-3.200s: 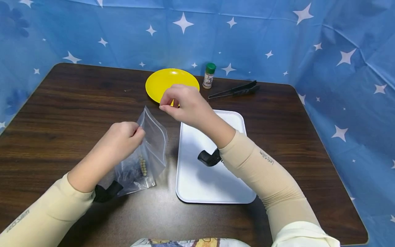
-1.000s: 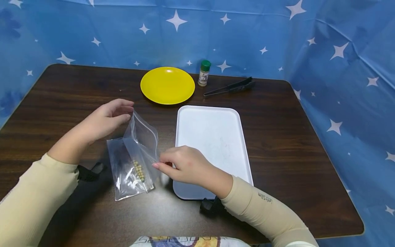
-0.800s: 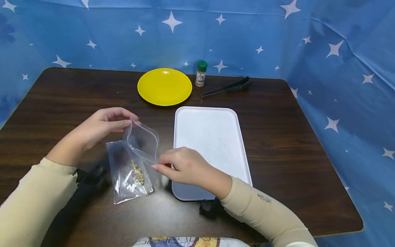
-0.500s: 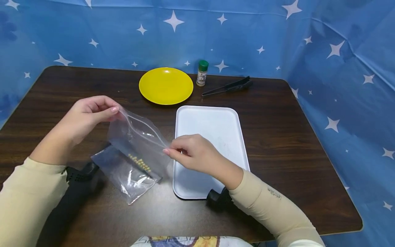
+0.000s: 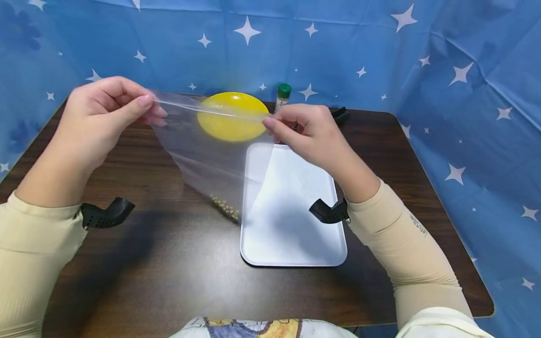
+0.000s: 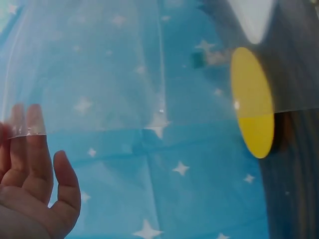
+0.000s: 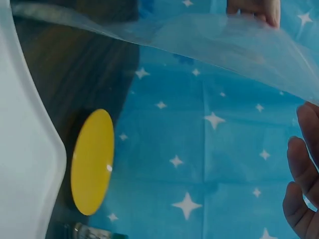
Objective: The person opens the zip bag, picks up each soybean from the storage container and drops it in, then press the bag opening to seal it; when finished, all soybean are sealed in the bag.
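Bag: a clear plastic zip bag (image 5: 211, 150) hangs in the air between the two hands, stretched taut along its top edge, its body drooping toward the table.
Beans: a small cluster of pale round beans (image 5: 225, 210) sits in the lowest corner of the bag, well below both grips and just left of the tray's near-left edge.
Left hand: the left hand (image 5: 99, 119) pinches the bag's top left corner between thumb and fingers, raised above the table.
Right hand: the right hand (image 5: 310, 131) pinches the top right corner, thumb and forefinger closed on the plastic, level with the left grip.
Tray: a white tray (image 5: 296, 234) lies on the table under and below the right grip.
Plate: a yellow plate (image 5: 232, 123) lies beyond the grips, seen through the plastic.
Bottle: a small green-capped bottle (image 5: 282, 96) stands just behind the right grip.
Tongs: black tongs (image 5: 340, 114), mostly hidden by the right hand.
Table: dark wood table (image 5: 127, 263).
Backdrop: blue cloth with white stars (image 5: 422, 56).
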The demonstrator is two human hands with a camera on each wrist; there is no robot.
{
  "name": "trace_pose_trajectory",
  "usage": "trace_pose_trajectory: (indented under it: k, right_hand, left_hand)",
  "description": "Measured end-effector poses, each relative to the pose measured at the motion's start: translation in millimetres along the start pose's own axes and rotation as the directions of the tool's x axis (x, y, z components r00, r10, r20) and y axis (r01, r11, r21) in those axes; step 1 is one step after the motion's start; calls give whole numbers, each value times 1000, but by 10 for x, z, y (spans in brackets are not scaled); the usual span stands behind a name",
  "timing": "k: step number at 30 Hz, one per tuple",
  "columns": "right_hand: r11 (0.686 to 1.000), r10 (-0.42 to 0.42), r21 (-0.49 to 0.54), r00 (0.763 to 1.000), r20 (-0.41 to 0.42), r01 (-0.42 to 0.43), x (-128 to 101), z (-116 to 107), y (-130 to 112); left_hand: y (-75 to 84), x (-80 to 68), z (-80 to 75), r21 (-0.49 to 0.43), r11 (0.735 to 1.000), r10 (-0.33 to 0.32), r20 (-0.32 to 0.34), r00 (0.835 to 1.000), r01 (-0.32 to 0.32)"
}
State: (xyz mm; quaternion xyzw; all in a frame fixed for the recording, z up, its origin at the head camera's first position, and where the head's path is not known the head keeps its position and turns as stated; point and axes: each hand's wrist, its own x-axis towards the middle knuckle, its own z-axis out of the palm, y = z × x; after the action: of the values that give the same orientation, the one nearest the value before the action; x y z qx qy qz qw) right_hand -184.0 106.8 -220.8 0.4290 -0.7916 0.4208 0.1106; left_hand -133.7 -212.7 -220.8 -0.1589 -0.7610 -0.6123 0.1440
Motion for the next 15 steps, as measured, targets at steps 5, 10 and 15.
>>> trace_pose_trajectory:
  k: [5,10,15]
  right_hand:
    - [999,-14,41,999,-46,16,65,-142,1]
    - [997,-46,55,994,-98,52,92,-246,19]
    - [995,-52,75,993,-104,60,104,-290,117]
  left_hand:
    - [138,30,61,72,996,63,-27,998,-61]
    - [237,62,125,180,976,130,-32,991,-122]
    - [219,100,203,259,952,174,-28,984,-161]
